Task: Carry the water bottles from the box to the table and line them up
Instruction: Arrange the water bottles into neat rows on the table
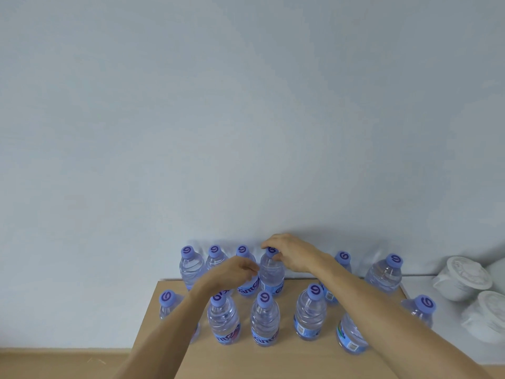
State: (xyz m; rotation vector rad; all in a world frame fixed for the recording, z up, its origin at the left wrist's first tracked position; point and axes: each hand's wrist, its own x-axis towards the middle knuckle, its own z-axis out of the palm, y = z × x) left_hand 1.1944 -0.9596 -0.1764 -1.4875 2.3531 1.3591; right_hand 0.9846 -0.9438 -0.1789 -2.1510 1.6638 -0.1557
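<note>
Several clear water bottles with purple caps stand upright in two rows on the tan table. My right hand reaches to the back row and grips the cap and neck of one bottle from above. My left hand curls round the bottle just left of it, hiding most of its body. The front row holds bottles such as one and another below my hands. The box is not in view.
A pale wall rises right behind the back row. At the right, white lidded plastic cups lie on a white surface beside the table. A wooden floor strip shows at lower left.
</note>
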